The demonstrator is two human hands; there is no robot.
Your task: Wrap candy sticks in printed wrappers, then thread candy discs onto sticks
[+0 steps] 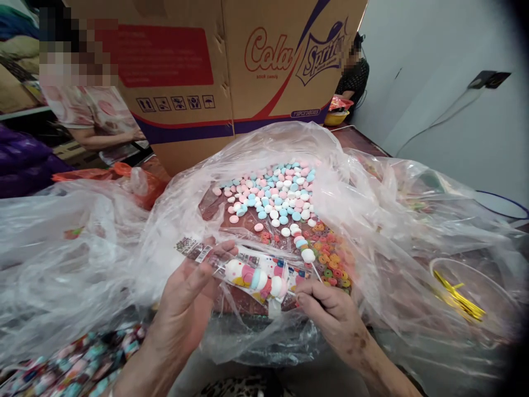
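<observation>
My left hand (192,295) grips a clear printed candy bag (202,252) between thumb and fingers. In the bag lies a candy skewer (258,279) with white, pink and blue pieces. At the skewer's lower right end, my right hand (330,309) is closed in a pinch on its thin white stick. A second candy skewer (308,255) lies just beyond, its stick running down to my right hand; whether the fingers touch it I cannot tell. More printed bags (276,266) lie flat beneath the held one.
Loose pink, white and blue candies (275,196) and coloured ring candies (330,259) lie on clear plastic sheeting (173,215). A large cardboard box (248,71) stands behind. Gold twist ties (458,298) are at right, wrapped candies (82,364) lower left. Two other people sit beyond the box.
</observation>
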